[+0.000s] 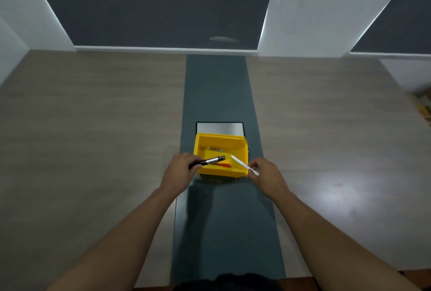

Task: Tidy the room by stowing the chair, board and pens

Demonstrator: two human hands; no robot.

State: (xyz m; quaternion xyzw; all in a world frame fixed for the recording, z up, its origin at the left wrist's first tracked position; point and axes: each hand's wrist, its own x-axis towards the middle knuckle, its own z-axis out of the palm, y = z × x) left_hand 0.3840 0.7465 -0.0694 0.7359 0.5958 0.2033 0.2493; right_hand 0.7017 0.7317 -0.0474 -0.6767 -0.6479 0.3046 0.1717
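A yellow bin (233,142) sits on the dark centre strip of the table. My left hand (180,170) grips a black and silver pen (210,161), whose tip points right over the bin's near left corner. My right hand (265,174) pinches a white pen (242,164), which slants up and left over the bin's near right corner. Inside the bin lie an orange pen (222,164) and a small metallic item near the back wall. No chair or board is in view.
A grey metal plate (219,128) is set into the dark strip (217,90) just behind the bin. Wood-grain table surface (93,127) spreads to both sides. Dark blinds and white pillars stand beyond the far edge.
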